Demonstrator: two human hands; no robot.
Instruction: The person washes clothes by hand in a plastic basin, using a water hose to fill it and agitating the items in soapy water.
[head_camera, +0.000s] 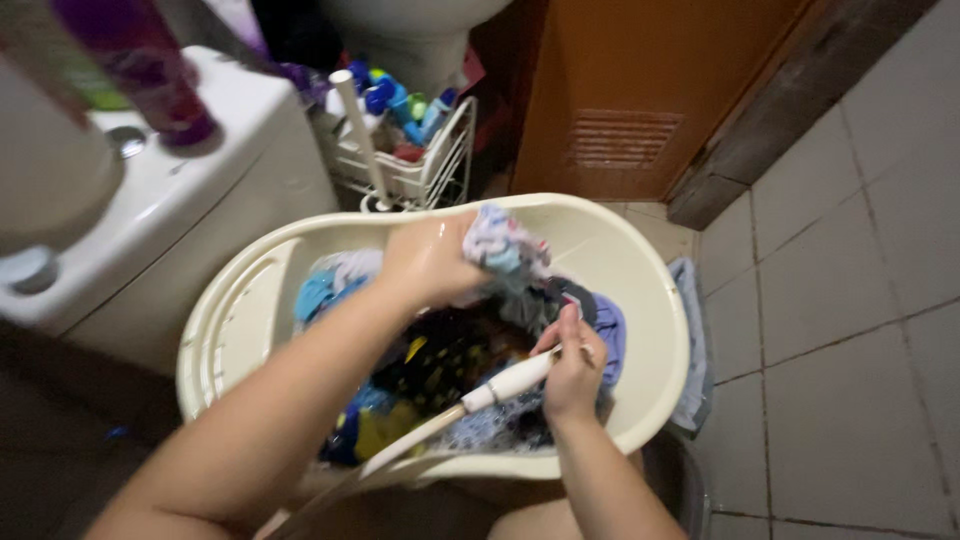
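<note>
Over a cream tub on a tiled bathroom floor, beside a white cistern:

Item 1, cloth. Small pale printed piece, bunched, held above the tub's far side. Looks wet and soft; likely limp, heavier than dry, somewhat slippery with suds. Best taken by a gathered fistful, as it is now, rather than by an edge.

Item 2, hose. White handle with a cream tube running down toward the near rim. Appears rigid at the handle, flexible behind it; light; wet plastic may slip, so a wrap around the handle suits.

Item 3, laundry. Dark and coloured garments heaped in the tub, soaked, with suds at the near side. Judged heavy as a mass, soft, tangled.

Left hand: forearm reaching diagonally across the tub, wrist level, skin wet, fingers closed tight on the cloth.

Right hand: forearm rising from the lower edge, back of hand up, fingers curled around the hose handle's end, just over the laundry; one finger extended along it.

Adjacent: white wire rack with bottles, purple bottle on the cistern, orange door.
</note>
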